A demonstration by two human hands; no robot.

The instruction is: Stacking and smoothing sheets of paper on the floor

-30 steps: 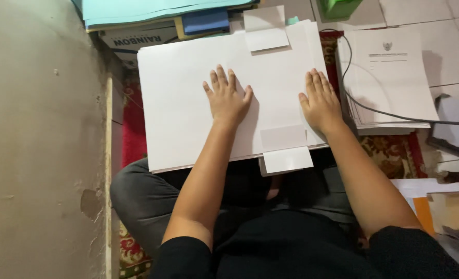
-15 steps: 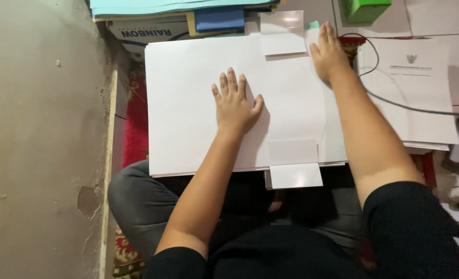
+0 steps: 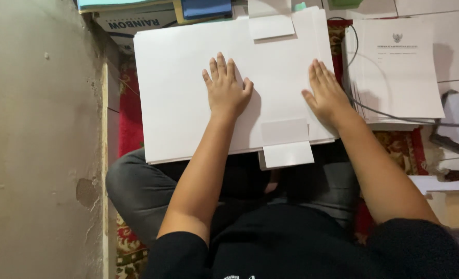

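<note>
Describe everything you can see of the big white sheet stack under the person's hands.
The white sheet stack is a broad, plain rectangle of paper or thin card lying flat across the person's lap, its layered edges showing along the near side. Small white tabs stick out at its far edge and near edge. The left hand and right hand both press flat on top, fingers spread.

Single head view, looking steeply down, close over lap; white sheet stack (image 3: 188, 88) fills centre.
</note>
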